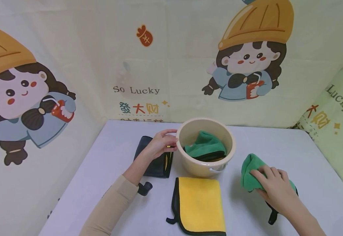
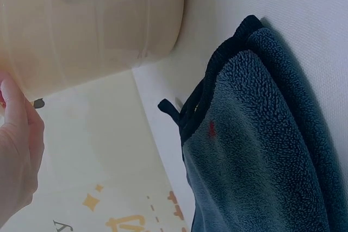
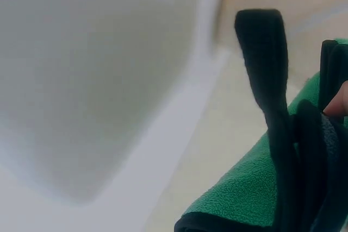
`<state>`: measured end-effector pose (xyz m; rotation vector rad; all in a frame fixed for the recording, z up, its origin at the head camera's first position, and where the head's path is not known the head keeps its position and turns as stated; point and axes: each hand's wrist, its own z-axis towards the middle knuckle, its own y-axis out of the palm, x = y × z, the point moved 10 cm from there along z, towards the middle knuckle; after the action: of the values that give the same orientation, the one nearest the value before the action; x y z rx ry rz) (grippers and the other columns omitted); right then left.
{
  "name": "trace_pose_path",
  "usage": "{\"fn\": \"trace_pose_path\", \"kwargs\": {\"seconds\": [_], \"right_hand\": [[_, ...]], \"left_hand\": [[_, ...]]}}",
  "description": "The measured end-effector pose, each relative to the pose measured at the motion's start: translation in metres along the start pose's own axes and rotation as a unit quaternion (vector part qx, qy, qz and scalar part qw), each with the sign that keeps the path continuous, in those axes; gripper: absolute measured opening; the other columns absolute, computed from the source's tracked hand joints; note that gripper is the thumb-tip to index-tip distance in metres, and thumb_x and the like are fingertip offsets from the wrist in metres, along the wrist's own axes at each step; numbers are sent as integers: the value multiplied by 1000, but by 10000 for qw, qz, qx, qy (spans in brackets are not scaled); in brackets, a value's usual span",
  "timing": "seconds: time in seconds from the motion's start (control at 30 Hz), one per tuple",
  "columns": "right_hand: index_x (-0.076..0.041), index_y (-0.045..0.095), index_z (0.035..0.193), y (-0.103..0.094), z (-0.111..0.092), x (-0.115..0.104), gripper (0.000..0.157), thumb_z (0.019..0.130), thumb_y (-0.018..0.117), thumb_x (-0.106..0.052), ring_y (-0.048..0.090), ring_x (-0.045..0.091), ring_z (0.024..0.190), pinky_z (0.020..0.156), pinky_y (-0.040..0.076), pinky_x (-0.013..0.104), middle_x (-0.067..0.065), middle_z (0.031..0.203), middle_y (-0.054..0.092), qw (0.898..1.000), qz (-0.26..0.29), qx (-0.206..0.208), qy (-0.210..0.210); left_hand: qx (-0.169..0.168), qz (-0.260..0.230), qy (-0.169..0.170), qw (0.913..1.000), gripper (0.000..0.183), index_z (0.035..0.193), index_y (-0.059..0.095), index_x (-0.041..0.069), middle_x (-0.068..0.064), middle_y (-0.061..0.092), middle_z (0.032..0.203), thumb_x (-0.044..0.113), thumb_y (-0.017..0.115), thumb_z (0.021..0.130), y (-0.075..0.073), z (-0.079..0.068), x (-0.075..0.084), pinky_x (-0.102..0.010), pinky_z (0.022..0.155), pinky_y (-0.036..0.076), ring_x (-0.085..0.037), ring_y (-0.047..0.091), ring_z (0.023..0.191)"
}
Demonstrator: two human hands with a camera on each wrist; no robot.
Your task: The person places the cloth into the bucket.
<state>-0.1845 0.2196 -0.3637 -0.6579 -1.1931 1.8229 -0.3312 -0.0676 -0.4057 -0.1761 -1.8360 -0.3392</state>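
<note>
A cream bucket [image 1: 201, 168] stands on the white table, with a folded green towel [image 1: 205, 144] inside it. My left hand [image 1: 159, 146] holds the bucket's rim on its left side. Off to the right of the bucket, my right hand [image 1: 276, 188] grips another green towel [image 1: 250, 175] above the table. This towel's black edging and hanging loop [image 3: 263, 52] show in the right wrist view. Beneath my left hand lies a dark blue-grey folded towel [image 2: 250, 139] with black trim. A folded yellow towel [image 1: 201, 205] with a black border lies in front of the bucket.
Behind the table [image 1: 124, 131] hangs a cream printed cloth [image 1: 183, 65] with cartoon figures, and it continues along both sides. The bucket's thin pale handle [image 1: 217, 170] hangs down at its front right. A black loop [image 1: 144, 189] lies below my left forearm.
</note>
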Motion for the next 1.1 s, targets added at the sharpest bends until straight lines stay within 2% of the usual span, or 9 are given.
{"fn": "trace_pose_path", "kwargs": {"seconds": [0.1,0.13,0.33,0.47,0.57,0.73,0.87,0.97,1.1], "right_hand": [[-10,53,105,-12,12,1,62,88,21,-60,50,37,82,69,38,55,14,92,51,9996,-54,219,-149],[-9,54,105,-16,16,2,55,89,35,-59,49,38,82,69,37,55,15,92,51,9995,-57,275,-168],[-7,55,107,-36,41,2,53,91,36,-54,48,40,85,73,36,56,17,94,51,9978,-91,531,-375],[-6,56,106,-46,59,-3,71,90,7,-55,47,40,86,73,37,57,18,94,51,9956,-88,722,-598],[-6,57,104,-51,73,-8,68,91,9,-53,47,39,86,73,37,57,18,93,51,9939,-80,802,-746],[-8,56,104,-55,93,-18,59,92,14,-48,46,38,84,74,37,56,17,93,50,9920,-97,802,-973],[-9,56,106,-53,109,-29,29,85,64,-28,46,36,84,76,37,53,16,94,50,9912,-178,638,-1146],[-10,56,107,-46,121,-37,52,62,82,-8,46,35,86,79,38,53,15,96,49,9913,-239,412,-1223],[-12,54,111,-31,135,-46,55,64,83,-14,45,35,93,83,38,53,14,99,49,9909,-369,-57,-1292]], "left_hand": [[7,-23,-18,10000,45,129,46,13,-26,52,121,10,60,87,0,-1,0,-34,81,52,-18,61,79],[8,-20,-23,10000,45,129,46,13,-26,52,121,10,60,87,0,-1,0,-34,81,52,-18,61,79],[-23,-11,-29,10000,45,130,46,12,-27,51,121,9,59,87,1,-1,1,-34,80,52,-18,60,78],[-84,-35,-10,10000,44,130,45,11,-30,49,122,8,57,88,2,0,2,-34,79,52,-17,60,77],[-101,-38,-8,9999,44,130,45,11,-30,49,122,8,57,88,2,0,2,-34,79,53,-17,60,77],[-146,-69,22,9999,43,130,45,10,-31,49,122,8,57,88,2,0,3,-34,78,53,-17,60,77],[-171,-66,30,9998,43,130,45,10,-30,49,122,9,57,88,2,0,3,-34,79,53,-18,60,78],[-148,-60,24,9999,43,130,45,11,-30,48,123,9,58,88,2,0,2,-34,80,52,-18,60,79],[-103,-63,5,9999,45,130,46,12,-29,48,124,10,59,87,1,0,1,-34,81,52,-18,61,80]]}}
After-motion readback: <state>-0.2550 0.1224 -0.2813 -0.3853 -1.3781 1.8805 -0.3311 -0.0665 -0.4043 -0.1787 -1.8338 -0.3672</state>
